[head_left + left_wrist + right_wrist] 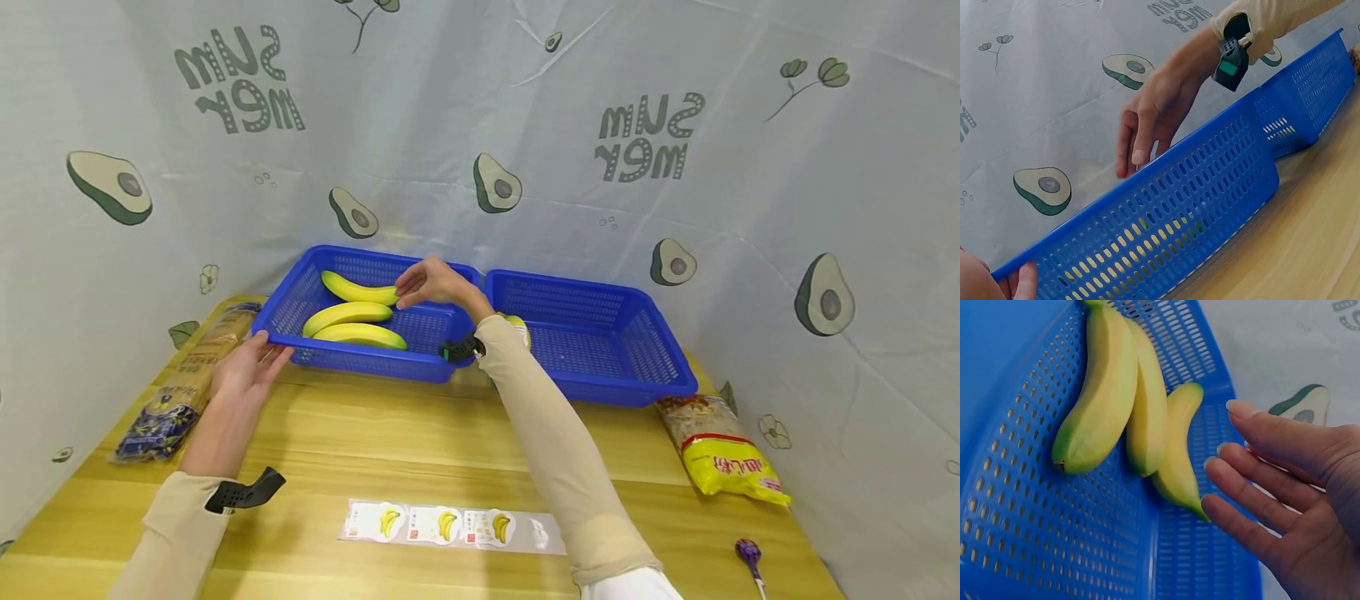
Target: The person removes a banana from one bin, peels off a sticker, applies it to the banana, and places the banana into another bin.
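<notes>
Three yellow bananas with green tips, a rear one, a middle one and a front one, lie in the left blue basket. My left hand grips the basket's rim at its front left corner; the left wrist view shows the thumb against the outer wall. Over the basket, my right hand is beside the right end of the rear banana. Its fingers look loosely extended in the right wrist view, with nothing held between them.
A second blue basket adjoins on the right, with a yellow-green item partly behind the right forearm. Long packages lie at left. A yellow-ended food bag, a purple lollipop and a banana-sticker strip are on the table.
</notes>
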A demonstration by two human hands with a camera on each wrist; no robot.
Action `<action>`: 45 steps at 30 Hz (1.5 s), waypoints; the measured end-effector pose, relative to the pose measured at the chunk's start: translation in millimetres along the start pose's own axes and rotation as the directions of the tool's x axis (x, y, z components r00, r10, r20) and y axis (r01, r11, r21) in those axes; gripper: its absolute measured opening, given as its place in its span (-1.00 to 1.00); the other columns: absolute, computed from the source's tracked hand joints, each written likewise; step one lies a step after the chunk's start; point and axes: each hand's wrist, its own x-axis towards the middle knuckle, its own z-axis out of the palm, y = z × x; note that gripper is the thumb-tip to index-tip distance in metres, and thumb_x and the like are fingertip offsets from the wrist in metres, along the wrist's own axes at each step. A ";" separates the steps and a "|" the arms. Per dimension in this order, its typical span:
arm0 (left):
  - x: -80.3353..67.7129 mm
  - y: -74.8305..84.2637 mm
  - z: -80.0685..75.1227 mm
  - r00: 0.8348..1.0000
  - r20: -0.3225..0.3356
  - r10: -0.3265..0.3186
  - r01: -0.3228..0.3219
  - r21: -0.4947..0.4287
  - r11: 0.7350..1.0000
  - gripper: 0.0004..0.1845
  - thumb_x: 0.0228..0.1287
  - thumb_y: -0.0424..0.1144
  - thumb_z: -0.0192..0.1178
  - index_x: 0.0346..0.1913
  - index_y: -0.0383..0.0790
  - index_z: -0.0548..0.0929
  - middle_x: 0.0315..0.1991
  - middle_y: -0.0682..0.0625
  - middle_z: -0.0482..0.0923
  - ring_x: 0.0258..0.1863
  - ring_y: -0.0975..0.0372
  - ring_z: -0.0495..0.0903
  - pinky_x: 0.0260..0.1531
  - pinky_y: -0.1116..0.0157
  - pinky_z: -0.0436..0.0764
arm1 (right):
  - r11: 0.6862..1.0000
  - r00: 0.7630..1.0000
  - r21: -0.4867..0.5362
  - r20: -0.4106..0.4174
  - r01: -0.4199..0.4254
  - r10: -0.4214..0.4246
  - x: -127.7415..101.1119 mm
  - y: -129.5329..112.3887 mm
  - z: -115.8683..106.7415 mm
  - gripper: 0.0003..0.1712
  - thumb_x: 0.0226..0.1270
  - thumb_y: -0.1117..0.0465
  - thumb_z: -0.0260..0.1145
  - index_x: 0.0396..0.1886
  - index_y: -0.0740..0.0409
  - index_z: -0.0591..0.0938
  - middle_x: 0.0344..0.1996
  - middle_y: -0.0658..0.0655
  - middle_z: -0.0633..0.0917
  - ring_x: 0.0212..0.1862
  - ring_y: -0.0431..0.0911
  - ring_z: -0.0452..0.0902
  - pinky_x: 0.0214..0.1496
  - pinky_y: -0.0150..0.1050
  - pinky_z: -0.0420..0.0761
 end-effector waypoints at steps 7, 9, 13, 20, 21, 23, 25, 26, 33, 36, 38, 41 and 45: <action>1.8 -0.3 1.9 1.000 -0.015 0.016 -0.015 0.025 1.000 -0.29 0.65 -0.35 0.11 0.71 0.06 0.18 0.23 0.02 0.37 0.35 0.23 0.47 0.33 0.31 0.55 | 0.998 1.000 0.057 0.005 -0.022 0.021 15.1 7.8 6.4 -0.46 0.38 0.42 0.53 0.31 0.50 0.63 0.19 0.45 0.72 0.17 0.16 0.73 0.22 -0.16 0.73; 1.9 -0.7 2.9 1.000 -0.013 0.021 -0.021 0.029 0.999 -0.29 0.66 -0.35 0.10 0.72 0.05 0.17 0.24 0.02 0.37 0.39 0.22 0.45 0.33 0.31 0.55 | 0.997 0.999 0.070 -0.005 -0.032 0.032 19.3 10.3 8.6 -0.47 0.38 0.44 0.52 0.30 0.50 0.64 0.19 0.43 0.73 0.17 0.15 0.73 0.22 -0.16 0.73; 4.3 -4.0 6.0 1.000 -0.013 0.029 -0.028 0.035 0.999 -0.33 0.68 -0.34 0.05 0.72 0.02 0.18 0.22 0.00 0.38 0.36 0.18 0.46 0.33 0.30 0.55 | 0.994 0.998 0.100 -0.018 -0.053 0.055 25.2 15.1 13.9 -0.49 0.38 0.49 0.50 0.30 0.48 0.65 0.18 0.40 0.74 0.18 0.16 0.73 0.21 -0.14 0.74; 9.0 -17.6 9.0 0.999 0.003 0.032 -0.032 0.066 0.997 -0.30 0.69 -0.32 0.03 0.74 -0.01 0.10 0.23 -0.02 0.39 0.32 0.20 0.48 0.28 0.33 0.60 | 0.986 0.992 0.117 -0.046 -0.115 0.121 25.6 30.5 22.2 -0.54 0.32 0.53 0.52 0.22 0.42 0.72 0.14 0.37 0.77 0.19 0.18 0.73 0.19 -0.15 0.75; 9.3 -19.2 8.9 0.999 0.004 0.032 -0.033 0.070 0.997 -0.30 0.70 -0.32 0.03 0.75 -0.02 0.10 0.22 -0.03 0.39 0.31 0.20 0.49 0.27 0.33 0.61 | 0.986 0.991 0.119 -0.045 -0.117 0.123 26.1 32.4 23.3 -0.54 0.31 0.53 0.52 0.22 0.42 0.72 0.14 0.37 0.77 0.19 0.18 0.73 0.20 -0.15 0.75; 9.2 -19.9 8.4 0.999 0.010 0.037 -0.038 0.083 0.996 -0.30 0.70 -0.31 0.03 0.75 -0.03 0.09 0.22 -0.03 0.40 0.28 0.21 0.51 0.26 0.33 0.62 | 0.986 0.992 0.117 -0.042 -0.117 0.122 28.6 34.4 26.1 -0.52 0.30 0.54 0.53 0.22 0.42 0.72 0.15 0.37 0.77 0.20 0.18 0.72 0.20 -0.15 0.74; 8.6 -18.6 7.5 0.999 0.014 0.040 -0.042 0.093 0.995 -0.31 0.70 -0.30 0.03 0.75 -0.04 0.08 0.23 -0.03 0.40 0.28 0.21 0.50 0.26 0.34 0.62 | 0.988 0.993 0.106 -0.033 -0.113 0.117 32.1 33.9 29.1 -0.51 0.30 0.53 0.53 0.24 0.41 0.71 0.17 0.36 0.76 0.21 0.17 0.72 0.22 -0.15 0.74; 8.3 -18.0 7.1 0.999 0.014 0.043 -0.044 0.100 0.994 -0.31 0.71 -0.30 0.02 0.75 -0.05 0.09 0.23 -0.03 0.40 0.28 0.21 0.50 0.25 0.35 0.62 | 0.989 0.993 0.098 -0.029 -0.110 0.113 33.9 33.8 30.5 -0.51 0.31 0.53 0.53 0.24 0.41 0.71 0.18 0.36 0.76 0.22 0.17 0.71 0.22 -0.15 0.73; 7.8 -14.2 5.1 0.998 0.014 0.053 -0.054 0.090 0.994 -0.33 0.71 -0.31 0.01 0.74 -0.06 0.12 0.23 -0.04 0.40 0.32 0.22 0.49 0.23 0.37 0.64 | 0.992 0.993 0.049 -0.015 -0.112 0.113 49.4 30.1 35.1 -0.52 0.30 0.56 0.51 0.23 0.38 0.73 0.20 0.35 0.75 0.27 0.17 0.68 0.26 -0.15 0.71; 8.5 -12.7 4.0 0.998 0.014 0.062 -0.063 0.083 0.995 -0.33 0.70 -0.31 0.02 0.73 -0.07 0.13 0.23 -0.04 0.40 0.30 0.21 0.50 0.22 0.37 0.65 | 0.992 0.993 0.043 -0.003 -0.116 0.116 56.2 29.8 36.6 -0.50 0.31 0.56 0.51 0.24 0.38 0.72 0.21 0.34 0.75 0.27 0.17 0.67 0.25 -0.17 0.71; 8.7 -11.7 3.4 0.998 0.014 0.064 -0.065 0.079 0.995 -0.34 0.70 -0.32 0.02 0.73 -0.07 0.14 0.22 -0.04 0.40 0.28 0.21 0.51 0.22 0.37 0.65 | 0.991 0.992 0.046 0.007 -0.123 0.123 59.7 30.2 37.8 -0.50 0.31 0.56 0.50 0.25 0.38 0.71 0.20 0.34 0.75 0.27 0.17 0.67 0.24 -0.17 0.72; 8.8 -9.8 2.6 0.998 0.018 0.067 -0.068 0.076 0.995 -0.33 0.70 -0.32 0.02 0.74 -0.06 0.12 0.22 -0.03 0.39 0.28 0.22 0.51 0.22 0.37 0.64 | 0.989 0.990 0.047 0.017 -0.137 0.137 63.0 30.3 39.4 -0.49 0.30 0.57 0.50 0.25 0.38 0.72 0.19 0.34 0.76 0.24 0.17 0.68 0.21 -0.18 0.73; 8.3 -5.9 1.1 0.996 0.019 0.083 -0.084 0.077 0.994 -0.33 0.71 -0.31 0.01 0.74 -0.05 0.11 0.23 -0.03 0.38 0.31 0.22 0.49 0.24 0.37 0.63 | 0.990 0.990 0.037 0.043 -0.137 0.136 66.8 27.3 42.1 -0.48 0.29 0.57 0.51 0.25 0.37 0.72 0.19 0.33 0.76 0.21 0.15 0.69 0.18 -0.19 0.74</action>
